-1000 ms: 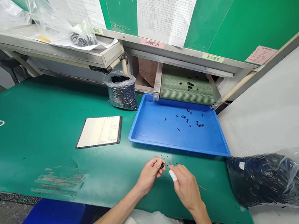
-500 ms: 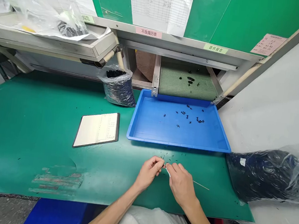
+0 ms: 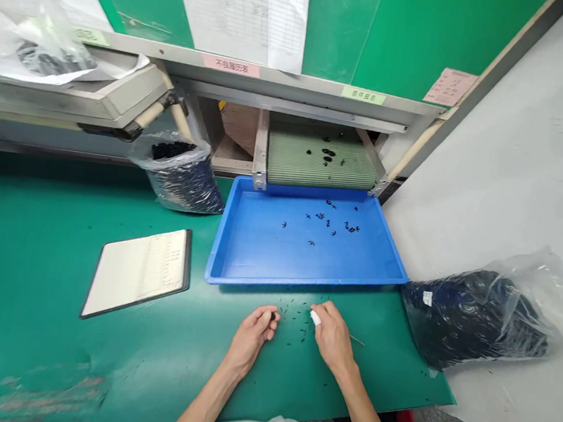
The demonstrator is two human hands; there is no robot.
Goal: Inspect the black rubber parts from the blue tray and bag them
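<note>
My left hand (image 3: 251,337) is closed in a pinch on a small black part (image 3: 273,316), above the green tabletop. A gap separates it from my right hand (image 3: 332,337), which is curled closed around a thin pale stick (image 3: 357,340); the stick's end shows past the outer side of the hand. Something white (image 3: 315,317) shows at the right thumb; whether it is a wrap on the thumb or part of the tool is unclear. Several tiny black slivers (image 3: 288,343) lie scattered on the table between and beyond the hands.
Beyond the hands lies a blue tray (image 3: 304,284) with several small black parts, below a green conveyor belt (image 3: 291,162). An open notebook (image 3: 137,270) and a bag of black parts (image 3: 184,184) are to the left. Another filled bag (image 3: 476,319) rests at right.
My hands have moved apart, the left one carrying the black part away from the right. The camera view has swung to the right, so the surroundings appear farther left.
</note>
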